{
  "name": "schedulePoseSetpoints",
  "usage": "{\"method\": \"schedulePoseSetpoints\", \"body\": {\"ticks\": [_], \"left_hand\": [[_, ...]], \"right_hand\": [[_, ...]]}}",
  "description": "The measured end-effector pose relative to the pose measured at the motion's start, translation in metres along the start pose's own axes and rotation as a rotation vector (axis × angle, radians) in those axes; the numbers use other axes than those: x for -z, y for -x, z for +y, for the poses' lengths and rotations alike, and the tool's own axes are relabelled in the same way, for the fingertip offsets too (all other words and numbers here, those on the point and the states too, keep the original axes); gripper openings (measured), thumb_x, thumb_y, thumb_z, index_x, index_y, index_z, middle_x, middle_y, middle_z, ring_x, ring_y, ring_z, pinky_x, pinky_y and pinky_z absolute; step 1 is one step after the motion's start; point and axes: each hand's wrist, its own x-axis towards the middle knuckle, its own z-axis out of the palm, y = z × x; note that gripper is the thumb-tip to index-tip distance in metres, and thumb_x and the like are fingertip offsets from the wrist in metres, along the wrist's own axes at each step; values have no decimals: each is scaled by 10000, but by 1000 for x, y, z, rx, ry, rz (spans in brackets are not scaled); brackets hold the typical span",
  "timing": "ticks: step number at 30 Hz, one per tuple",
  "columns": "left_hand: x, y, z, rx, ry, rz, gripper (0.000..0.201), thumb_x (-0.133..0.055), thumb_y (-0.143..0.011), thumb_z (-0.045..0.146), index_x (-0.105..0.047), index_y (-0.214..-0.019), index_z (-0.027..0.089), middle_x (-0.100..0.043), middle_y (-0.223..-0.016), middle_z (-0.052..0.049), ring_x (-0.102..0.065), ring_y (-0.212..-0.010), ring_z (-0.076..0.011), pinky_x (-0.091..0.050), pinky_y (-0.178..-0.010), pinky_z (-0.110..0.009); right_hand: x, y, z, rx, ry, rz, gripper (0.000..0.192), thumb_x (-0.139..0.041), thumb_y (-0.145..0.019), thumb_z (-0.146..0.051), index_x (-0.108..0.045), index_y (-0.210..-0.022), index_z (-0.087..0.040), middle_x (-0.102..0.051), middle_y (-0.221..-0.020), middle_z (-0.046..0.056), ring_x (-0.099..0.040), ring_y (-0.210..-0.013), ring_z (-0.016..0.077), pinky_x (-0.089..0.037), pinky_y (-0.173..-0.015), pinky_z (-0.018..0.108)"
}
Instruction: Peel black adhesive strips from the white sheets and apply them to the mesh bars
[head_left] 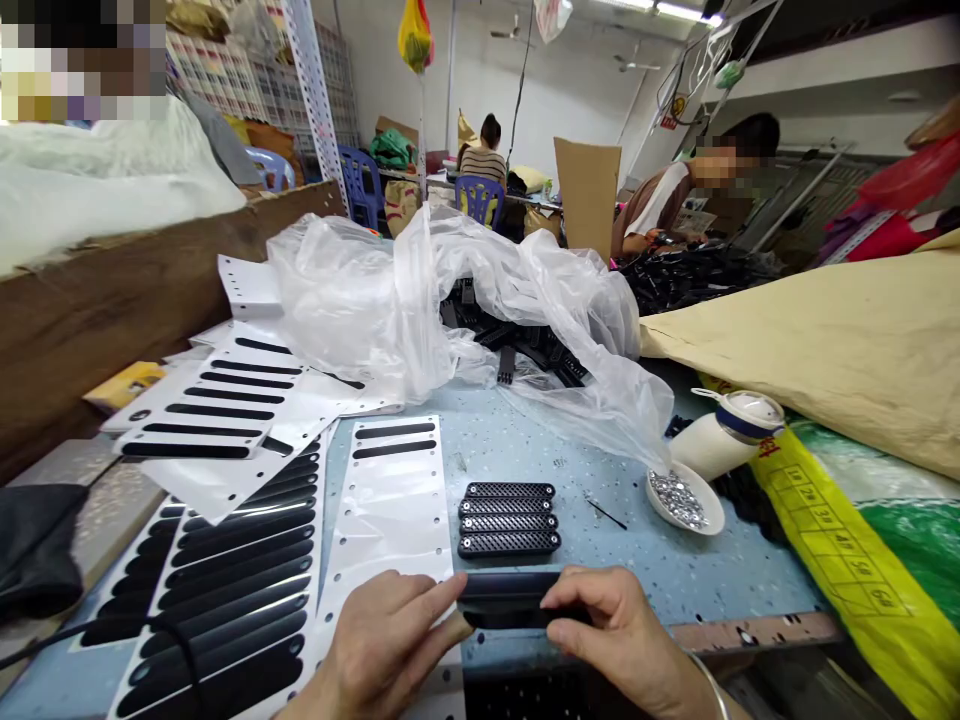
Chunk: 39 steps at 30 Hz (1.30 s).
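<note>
Near the table's front edge, a smooth black bar-shaped piece point(504, 602) with a long flat face is held level between my hands. My left hand point(397, 635) pinches its left end between thumb and fingers. The right end is gripped by the thumb and fingers of my right hand point(611, 625). Just beyond it lies a neat row of several black textured bars point(508, 522) with small round fittings at their ends. Left of these, partly beneath my left hand, a white backing sheet point(390, 500) carries two black strips at its far end.
More sheets of black strips point(232, 590) cover the table's left side. A clear plastic bag point(360, 310) of black parts point(525, 340) lies behind. At right are a bowl point(715, 515) of small shiny metal pieces and a white lidded bottle point(724, 435). Two people sit farther back.
</note>
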Motion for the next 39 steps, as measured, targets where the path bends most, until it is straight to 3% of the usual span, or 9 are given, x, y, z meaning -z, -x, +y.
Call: {"method": "schedulePoseSetpoints", "body": {"ticks": [4, 7, 10, 19, 25, 30, 39], "left_hand": [[5, 6, -17, 66, -52, -13, 506, -702, -829, 349, -523, -1283, 215, -687, -760, -4, -630, -617, -137, -513, -581, -239], [7, -1, -24, 199, -49, 15, 306, -676, -839, 334, -605, -1117, 227, -638, -639, 54, -581, -482, -94, -480, -487, -189], [3, -15, -27, 279, -15, -3, 122, -577, -872, 235, -619, -986, 221, -662, -690, 36, -611, -525, -103, -496, -502, -186], [-24, -41, -43, 253, -29, -316, 132, -526, -845, 213, -652, -866, 179, -672, -759, -50, -646, -698, -195, -530, -614, -298], [-31, -49, -48, 199, -8, -236, 182, -484, -864, 189, -665, -885, 180, -692, -750, -55, -659, -684, -191, -538, -615, -295], [-35, -55, -52, 233, -5, -173, 151, -526, -827, 192, -656, -902, 178, -705, -755, -55, -668, -671, -194, -546, -603, -309], [-35, -54, -47, 323, 121, -215, 148, -535, -824, 184, -663, -897, 181, -700, -733, -45, -649, -641, -169, -528, -564, -287]], "right_hand": [[19, -3, -6, 126, 244, 101, 82, -653, -771, -182, -735, -782, -183, -626, -666, 6, -572, -641, 141, -439, -620, 244], [35, -7, -1, 124, 255, 144, 100, -647, -800, -219, -735, -837, -190, -653, -719, 22, -593, -676, 160, -454, -641, 262], [45, -13, 13, 101, 231, 160, 134, -661, -801, -257, -750, -885, -201, -679, -769, 41, -610, -729, 183, -469, -678, 285], [39, -35, 47, 24, 111, 138, 134, -696, -708, -245, -761, -791, -162, -679, -694, 42, -598, -636, 160, -467, -588, 256], [38, -48, 45, 78, 236, 163, 121, -681, -731, -218, -753, -809, -161, -672, -686, 33, -587, -632, 150, -477, -599, 261], [47, -58, 42, 105, 223, 156, 128, -681, -739, -245, -749, -805, -159, -677, -696, 36, -589, -635, 151, -478, -589, 259], [52, -56, 36, 170, 262, 161, 131, -657, -792, -259, -738, -818, -159, -703, -764, 59, -641, -719, 184, -516, -658, 293]]}}
